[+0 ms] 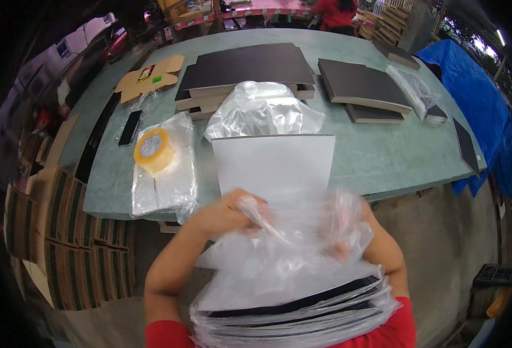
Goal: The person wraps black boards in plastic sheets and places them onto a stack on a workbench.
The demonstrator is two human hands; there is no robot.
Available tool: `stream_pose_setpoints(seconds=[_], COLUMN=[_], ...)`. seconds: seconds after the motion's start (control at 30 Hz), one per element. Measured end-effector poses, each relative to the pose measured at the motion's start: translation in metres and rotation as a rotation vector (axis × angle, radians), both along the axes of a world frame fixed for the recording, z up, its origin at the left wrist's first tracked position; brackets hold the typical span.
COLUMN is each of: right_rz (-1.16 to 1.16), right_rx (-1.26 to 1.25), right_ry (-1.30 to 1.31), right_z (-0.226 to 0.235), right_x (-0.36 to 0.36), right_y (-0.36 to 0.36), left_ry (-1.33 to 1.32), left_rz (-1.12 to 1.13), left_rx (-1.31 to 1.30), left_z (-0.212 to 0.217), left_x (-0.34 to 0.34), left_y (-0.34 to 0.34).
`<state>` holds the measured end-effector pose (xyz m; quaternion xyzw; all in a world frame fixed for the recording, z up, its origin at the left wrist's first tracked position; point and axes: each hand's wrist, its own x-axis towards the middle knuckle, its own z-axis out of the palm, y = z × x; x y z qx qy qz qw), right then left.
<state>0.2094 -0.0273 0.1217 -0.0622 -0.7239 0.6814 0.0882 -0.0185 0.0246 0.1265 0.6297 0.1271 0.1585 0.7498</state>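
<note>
A white rectangular board (274, 162) with a thin dark edge stands tilted at the table's near edge, its lower part behind crumpled clear plastic. My left hand (238, 211) is closed on a gathered fold of the clear plastic bag (279, 238), beside the board's lower left corner. At the lower right of the board, my right hand (342, 229) sits in or behind the plastic; motion blur and film hide its fingers. Close to my body lies a stack of dark boards in clear plastic (296, 310), below both hands.
On the green table (378, 168) are stacked dark boards (250, 64), more dark boards (360, 87), shiny plastic bags (262, 113), a tape roll (154, 149) on flat bags, a phone (129, 127) and flattened cardboard (148, 78). Cartons (76, 249) stand left; a person (334, 14) is far off.
</note>
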Motion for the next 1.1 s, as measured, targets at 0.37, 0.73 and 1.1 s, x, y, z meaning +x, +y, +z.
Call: stream_pose_setpoints(seconds=[0.37, 0.73, 1.1], right_rz=[-0.164, -0.569, -1.553], right_rx=[0.781, 1.544, 0.715], right_ry=[-0.799, -1.176, -0.538], right_z=[0.032, 0.011, 0.011], right_x=[0.006, 0.044, 0.077], right_y=[-0.028, 0.0, 0.022], left_ry=[1.054, 0.987, 0.334], left_rz=[0.022, -0.006, 0.984], left_rx=[1.481, 1.287, 0.385], left_z=[-0.032, -0.002, 0.018], left_x=[-0.021, -0.003, -0.044], left_y=[-0.007, -0.026, -0.005])
